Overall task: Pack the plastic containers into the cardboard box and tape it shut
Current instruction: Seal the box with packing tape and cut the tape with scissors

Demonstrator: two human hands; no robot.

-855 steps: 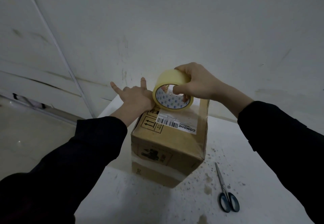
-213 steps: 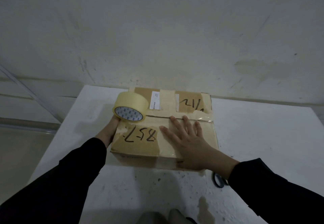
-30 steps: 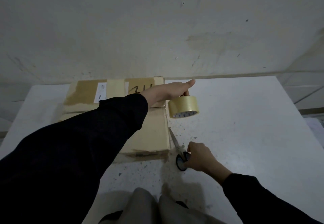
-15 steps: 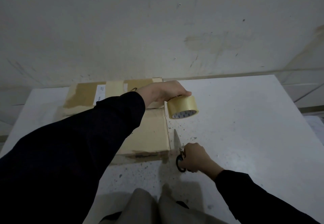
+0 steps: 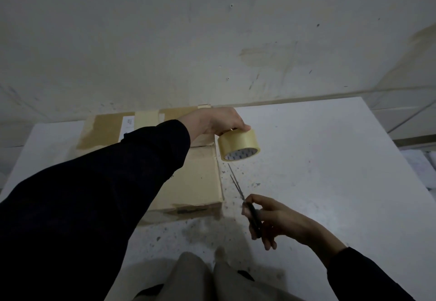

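1. Nearest, at the bottom edge: knees in pale trousers point(image 5: 200, 277), close against the speckled white bench point(image 5: 330, 159).
2. Just beyond, to the right: right hand point(image 5: 280, 220), fingers curled round the dark handles of the scissors point(image 5: 254, 218), thin blades slightly parted and aimed away, toward the roll of tape.
3. Left of the scissors, flat on the bench: cardboard box point(image 5: 195, 182), flaps down, crossed by the dark left sleeve point(image 5: 94, 194). Dark print on the near side wall (too blurred to read).
4. Farther along the lid: pale tape strips point(image 5: 146, 118) and a small white label point(image 5: 128, 123) with fine print, not legible.
5. By the box's far right corner: left hand point(image 5: 212, 121), fingers clasped over the top of a yellowish tape roll point(image 5: 238, 145), held in the air off the bench. Blue marks on its white core, unreadable.
6. Farthest: stained, scuffed wall point(image 5: 212, 41) behind the bench.
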